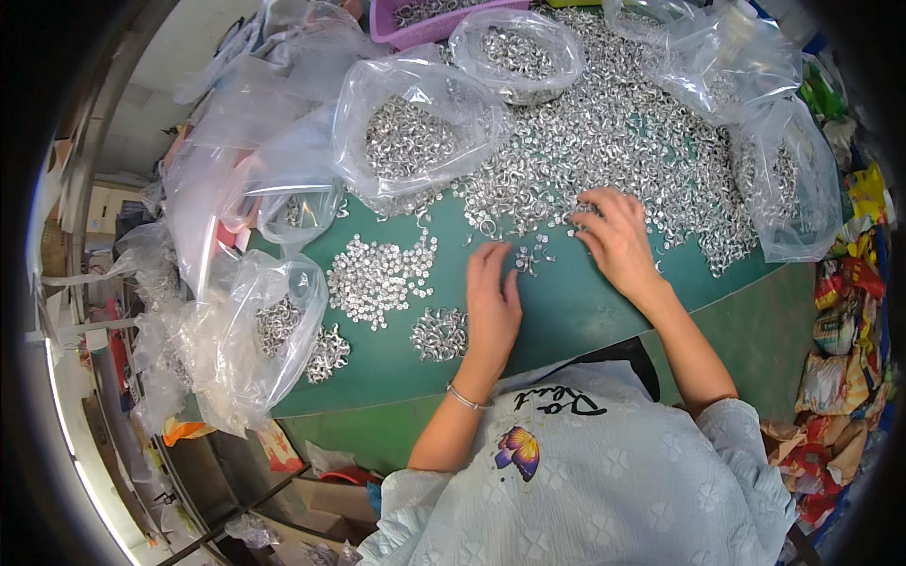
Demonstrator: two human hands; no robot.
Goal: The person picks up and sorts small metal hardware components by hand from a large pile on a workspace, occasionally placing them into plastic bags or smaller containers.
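Observation:
My left hand (494, 297) rests low over the green tabletop, its thumb apart from its bent fingers and nothing visible between them. A small cluster of shiny silver metal pieces (534, 258) lies just right of its fingertips. My right hand (618, 238) reaches to the near edge of a wide spread of loose silver pieces (604, 123). Its fingers are spread, with the tips touching or just over the pieces; whatever lies under the palm is hidden. Left of my left hand sit a heap of curved silver pieces (440, 335) and a patch of small, flat, pale pieces (377, 276).
Open clear plastic bags of silver pieces (342, 151) stand at the back, with another bag (788, 203) at the right. More plastic bags (250, 349) crowd the left edge beside a small heap (328, 354). A purple basket (415, 36) is at the far side. Colourful packages (840, 330) line the right.

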